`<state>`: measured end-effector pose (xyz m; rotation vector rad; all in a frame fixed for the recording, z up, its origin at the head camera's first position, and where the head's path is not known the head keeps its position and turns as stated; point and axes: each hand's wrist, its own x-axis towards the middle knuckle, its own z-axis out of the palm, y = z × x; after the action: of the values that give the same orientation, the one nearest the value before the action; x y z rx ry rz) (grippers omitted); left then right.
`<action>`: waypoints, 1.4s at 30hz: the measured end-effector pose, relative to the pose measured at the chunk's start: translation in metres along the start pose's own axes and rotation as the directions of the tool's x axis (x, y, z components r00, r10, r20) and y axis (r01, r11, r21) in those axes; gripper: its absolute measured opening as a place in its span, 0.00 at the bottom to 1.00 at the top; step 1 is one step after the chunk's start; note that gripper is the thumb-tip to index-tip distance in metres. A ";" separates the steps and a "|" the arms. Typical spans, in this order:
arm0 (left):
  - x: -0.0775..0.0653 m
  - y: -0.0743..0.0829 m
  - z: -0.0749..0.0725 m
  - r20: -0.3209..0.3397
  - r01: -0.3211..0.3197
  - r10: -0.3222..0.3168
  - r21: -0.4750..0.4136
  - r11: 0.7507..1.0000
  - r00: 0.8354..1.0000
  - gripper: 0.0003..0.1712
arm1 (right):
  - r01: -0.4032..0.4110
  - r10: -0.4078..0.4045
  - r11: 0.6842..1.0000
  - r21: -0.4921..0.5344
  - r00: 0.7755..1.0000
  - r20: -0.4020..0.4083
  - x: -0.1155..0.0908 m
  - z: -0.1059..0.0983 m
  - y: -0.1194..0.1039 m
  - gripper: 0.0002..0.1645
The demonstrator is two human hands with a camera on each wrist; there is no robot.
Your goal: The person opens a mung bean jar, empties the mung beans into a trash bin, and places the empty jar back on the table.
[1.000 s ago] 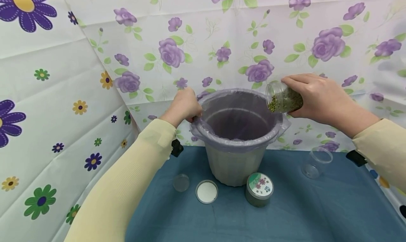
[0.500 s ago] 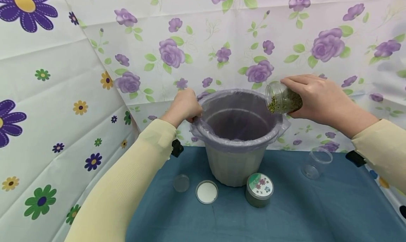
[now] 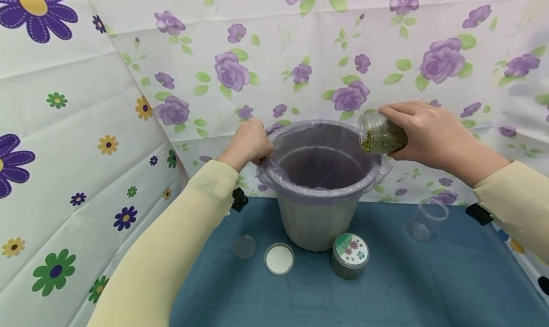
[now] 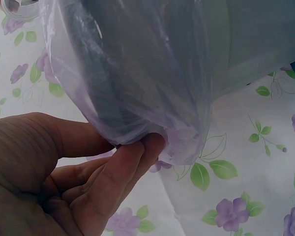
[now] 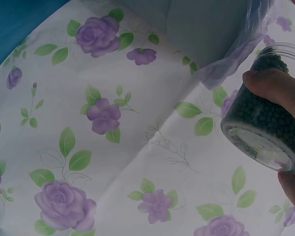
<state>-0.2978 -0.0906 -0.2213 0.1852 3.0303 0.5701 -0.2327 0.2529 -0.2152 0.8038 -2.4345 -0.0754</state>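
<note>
My right hand grips a clear jar of green mung beans, tilted on its side with its mouth at the right rim of a light grey bucket. In the right wrist view the beans fill much of the jar, and the thumb lies along its side. A purple plastic bag lines the bucket and folds over the rim. At the left rim my left hand pinches the bag's edge, with thumb and fingertips meeting on the film in the left wrist view.
In front of the bucket on the blue cloth stand a closed jar with a flowered lid, a white-lined lid and a small clear disc. A clear empty cup stands at the right. Flowered sheets hang behind.
My right hand and the jar have shifted very slightly left in the head view. The left hand keeps its hold on the bag, and the things on the cloth stay put.
</note>
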 end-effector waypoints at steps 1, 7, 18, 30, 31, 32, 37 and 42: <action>0.000 0.000 0.000 0.000 -0.001 0.001 -0.002 1.000 1.000 0.07 | 0.000 0.000 1.000 0.000 1.000 0.001 0.000 0.000 0.000 0.59; 0.000 -0.001 0.001 0.003 -0.007 0.007 -0.001 1.000 1.000 0.07 | 0.003 -0.003 1.000 0.000 1.000 -0.002 0.000 0.002 0.000 0.59; 0.002 0.000 0.001 -0.006 -0.004 0.004 0.003 1.000 1.000 0.08 | 0.011 -0.011 1.000 0.000 1.000 -0.015 0.001 0.001 0.000 0.58; 0.002 -0.001 0.000 0.003 0.008 -0.008 -0.013 1.000 1.000 0.07 | 0.008 -0.008 1.000 -0.016 1.000 -0.008 0.004 -0.001 -0.001 0.58; 0.002 -0.001 0.000 0.003 0.010 -0.010 -0.014 1.000 1.000 0.07 | 0.006 -0.006 1.000 -0.017 1.000 -0.004 0.004 -0.001 -0.001 0.58; 0.002 -0.001 0.000 0.003 0.012 -0.012 -0.014 1.000 1.000 0.07 | 0.003 -0.003 1.000 -0.018 1.000 -0.001 0.004 0.000 -0.001 0.59; 0.003 -0.002 0.001 -0.001 0.006 -0.006 -0.009 1.000 1.000 0.07 | -0.002 0.002 1.000 -0.019 1.000 0.012 0.004 0.000 -0.001 0.60; 0.003 -0.002 0.001 -0.002 0.003 -0.003 -0.010 1.000 1.000 0.07 | 0.002 -0.002 1.000 -0.015 1.000 0.009 0.005 0.000 -0.002 0.60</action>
<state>-0.3007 -0.0921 -0.2228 0.1791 3.0288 0.5848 -0.2352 0.2485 -0.2134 0.8014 -2.4384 -0.0981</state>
